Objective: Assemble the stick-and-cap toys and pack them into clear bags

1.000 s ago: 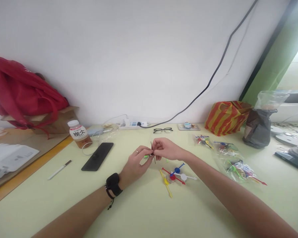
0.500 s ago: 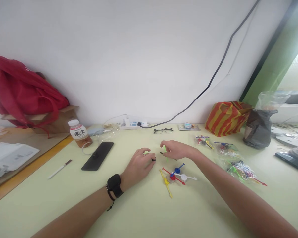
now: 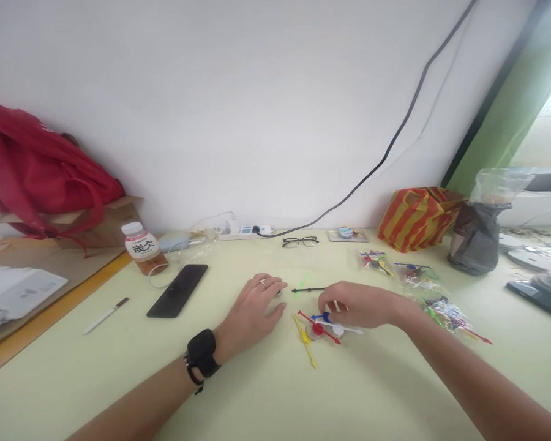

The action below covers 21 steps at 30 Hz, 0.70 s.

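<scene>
My right hand (image 3: 356, 304) has its fingers closed on a blue arrow spinner (image 3: 320, 317) in a small group of spinners. Beside it are a red arrow spinner (image 3: 318, 329), a white one (image 3: 338, 331) and a yellow one (image 3: 305, 337). A black arrow (image 3: 308, 290) lies just past my right fingertips, with a thin green arrow (image 3: 303, 283) across it. My left hand (image 3: 252, 306) rests on the table, fingers and thumb apart, holding nothing. Near its fingertips a small black piece (image 3: 279, 292) is partly hidden.
Bagged colored spinners (image 3: 447, 315) lie to the right, near a striped bag (image 3: 416, 220) and a grey bag (image 3: 475, 239). Glasses (image 3: 300, 242) and a power strip (image 3: 245, 230) sit along the wall. A phone (image 3: 178, 291), a bottle (image 3: 143, 250) and a pen (image 3: 106, 315) are left.
My right hand has moved from the green and black arrows toward me and right, closing on the blue spinner, which has turned. My left thumb has spread from the fingers.
</scene>
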{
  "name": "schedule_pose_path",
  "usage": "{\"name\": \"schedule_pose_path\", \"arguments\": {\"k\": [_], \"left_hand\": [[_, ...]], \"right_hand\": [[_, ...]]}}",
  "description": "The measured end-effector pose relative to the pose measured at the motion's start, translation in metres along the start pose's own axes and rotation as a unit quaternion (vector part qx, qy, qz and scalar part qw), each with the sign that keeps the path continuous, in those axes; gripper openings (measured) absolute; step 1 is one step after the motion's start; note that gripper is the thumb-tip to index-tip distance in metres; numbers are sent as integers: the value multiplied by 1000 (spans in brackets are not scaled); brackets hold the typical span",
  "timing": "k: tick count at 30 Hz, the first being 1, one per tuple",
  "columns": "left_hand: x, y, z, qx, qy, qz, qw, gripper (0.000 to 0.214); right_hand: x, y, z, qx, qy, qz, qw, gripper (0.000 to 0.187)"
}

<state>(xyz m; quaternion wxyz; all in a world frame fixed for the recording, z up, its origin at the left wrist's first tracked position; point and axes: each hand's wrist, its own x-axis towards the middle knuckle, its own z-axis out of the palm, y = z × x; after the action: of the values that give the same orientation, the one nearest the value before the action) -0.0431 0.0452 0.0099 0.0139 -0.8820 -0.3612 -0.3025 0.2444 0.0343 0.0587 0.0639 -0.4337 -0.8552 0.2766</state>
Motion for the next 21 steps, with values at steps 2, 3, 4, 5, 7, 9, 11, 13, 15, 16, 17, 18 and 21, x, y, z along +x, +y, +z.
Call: {"name": "schedule_pose_path", "arguments": {"k": [2,3,4,5,7,9,11,13,15,16,17,18,21], "left_hand": [[-2,5,-3,7,-11,1,1000,35],[-4,5,-3,16,-14,2,1000,36],[-7,3,-3,27,-16,3,999,37],[-10,0,-2,41,-17,4,999,38],[-16,-8,0,61,-28,7,998,42],[-19,-17,2,61,-48,5,997,47],[-20,-21,2,45,-57,4,997,47],[-19,-19,0,28,-49,5,998,46],[-17,-12,-4,21,-33,2,999,50],[-15,-7,-6,17,-26,2,1000,53],[-14,-1,-9,9,-21,3,1000,56],[-13,5,-11,-5,-17,8,1000,57],[-12,21,-17,-73,-5,58,996,53]], "right_hand": [[-5,0,7,-7,18,11,1000,21],[-6,0,10,-9,27,19,999,19],[-7,-1,12,-9,35,27,999,17],[-7,-1,14,-5,44,35,998,15],[-5,-1,17,9,70,44,997,13],[-2,0,20,38,110,50,992,10],[2,0,23,84,153,62,983,6],[5,-1,28,146,182,67,970,5],[9,-5,33,216,198,58,954,6],[11,-9,36,252,202,50,945,7],[13,-12,40,287,204,43,935,7],[14,-17,44,322,201,35,925,8],[18,-31,55,410,169,3,896,9]]}}
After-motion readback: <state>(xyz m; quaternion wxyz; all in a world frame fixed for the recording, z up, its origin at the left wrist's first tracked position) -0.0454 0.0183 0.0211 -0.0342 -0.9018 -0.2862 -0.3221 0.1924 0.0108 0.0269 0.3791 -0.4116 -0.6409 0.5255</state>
